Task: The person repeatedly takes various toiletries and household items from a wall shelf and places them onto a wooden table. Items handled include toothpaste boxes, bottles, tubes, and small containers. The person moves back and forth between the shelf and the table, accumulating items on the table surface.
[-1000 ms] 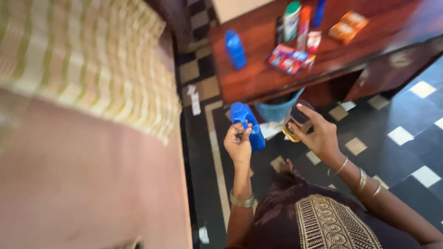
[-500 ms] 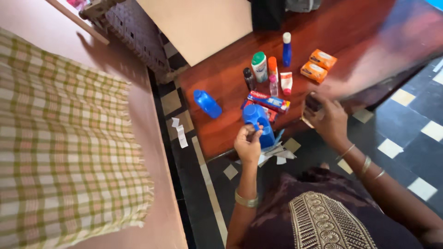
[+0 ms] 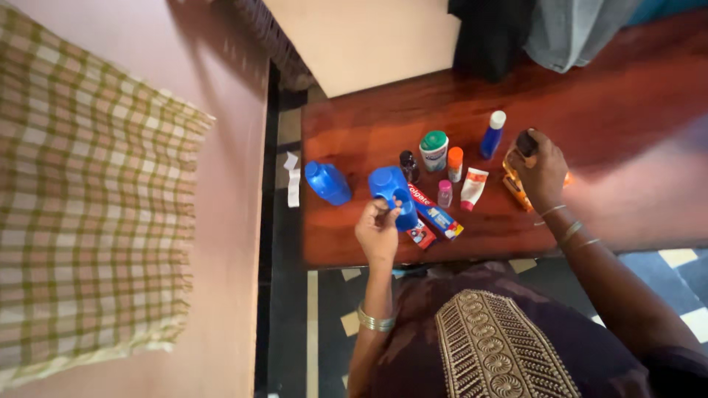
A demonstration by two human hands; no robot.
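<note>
Head view: two hands at a reddish wooden table (image 3: 627, 110), each holding a container.

Nearest, the left hand (image 3: 377, 232) has its fingers closed on the handle of a blue jug-shaped bottle (image 3: 393, 193), raised above the table's near edge; contents not visible. Beneath it lie toothpaste boxes (image 3: 436, 217). Farther right, the right hand (image 3: 542, 171) is wrapped around a dark-capped bottle (image 3: 522, 151) of amber liquid, standing on the table. Between the hands stand small bottles and a white tube (image 3: 473, 188). A second blue bottle (image 3: 327, 182) lies to the left.
</note>
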